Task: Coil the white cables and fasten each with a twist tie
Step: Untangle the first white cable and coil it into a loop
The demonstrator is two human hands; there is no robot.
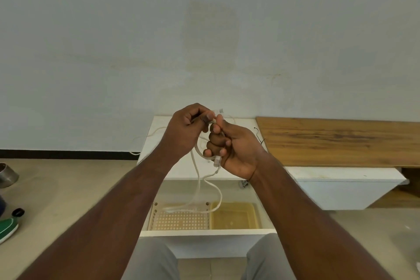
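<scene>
Head view, centre of the frame: both hands up over the white tabletop (181, 170); the left hand (184, 134) pinches the white cable (197, 173) near its top connector, fingers curled tight; the right hand (231, 148) wraps its fingers round the gathered loops; slack hangs down toward the perforated tray (181, 220) at lower centre; a black twist tie (259, 135) lies just right of the hands.
</scene>
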